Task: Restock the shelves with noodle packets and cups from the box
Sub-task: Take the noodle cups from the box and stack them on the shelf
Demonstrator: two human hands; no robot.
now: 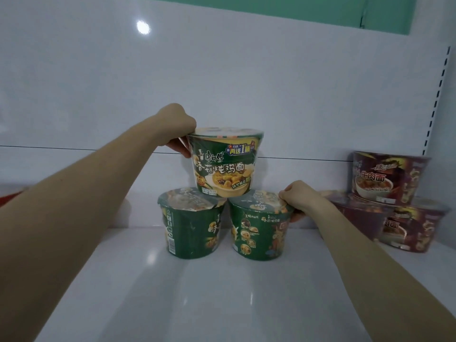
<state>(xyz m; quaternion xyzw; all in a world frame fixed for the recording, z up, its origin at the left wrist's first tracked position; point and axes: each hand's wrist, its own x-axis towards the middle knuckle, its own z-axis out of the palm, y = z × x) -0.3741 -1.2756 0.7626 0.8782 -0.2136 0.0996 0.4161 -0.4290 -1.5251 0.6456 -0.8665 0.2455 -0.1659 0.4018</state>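
**Clerk:** Stock on the shelf?

**Checker:** Green, three. The top cup sits on two others. The left cup is below it to the left and the right cup below it to the right, so it bridges their lids. Red cups, three, are stacked the same way well to the right of the top cup.

**Clerk:** Hands?

**Checker:** The left hand is at the top cup's left rim, with its fingers curled over the lid edge and down the side, holding it. The right hand is below and to the right of the top cup. It pinches the right cup's far rim, fingers on the lid and thumb under the lip.

**Clerk:** Orientation?

**Checker:** The top cup stands upright, lid up, its axis vertical, and the main label faces outward. The left cup shows its barcode side. The right cup shows its back panel. Both are upright as far as the wide lens lets me tell.

**Clerk:** Progress?

**Checker:** I judge it partly done. Two pyramids are built, and the green one looks to be getting a final straighten. The two lower labels are not yet turned to the front. Much bare shelf lies left of the top cup and in front of it. The box and any packets are out of view, so I cannot tell how much stock is left.
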